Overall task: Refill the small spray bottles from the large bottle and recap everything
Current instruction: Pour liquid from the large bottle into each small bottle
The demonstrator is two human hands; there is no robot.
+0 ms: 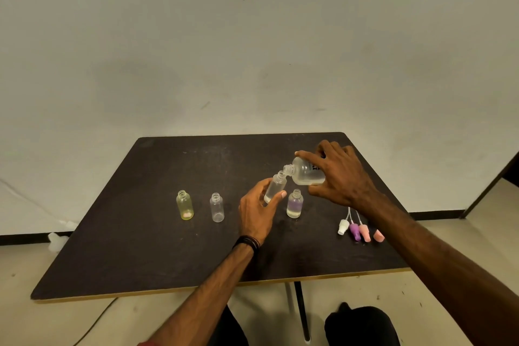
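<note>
My right hand (339,174) grips the large clear bottle (304,172), tipped on its side with its open mouth at the neck of a small clear bottle (275,186). My left hand (257,211) holds that small bottle tilted above the table. A purple-tinted small bottle (294,204) stands uncapped just right of my left hand, partly filled. Further left stand an uncapped clear bottle (216,207) and an uncapped yellow-tinted bottle (184,204).
Spray caps lie in a row near the right front of the dark table (140,233): white (343,227), purple (354,231), pink (364,232) and another pink (378,235). A wall stands behind the table. A table leg and my knees are below the front edge.
</note>
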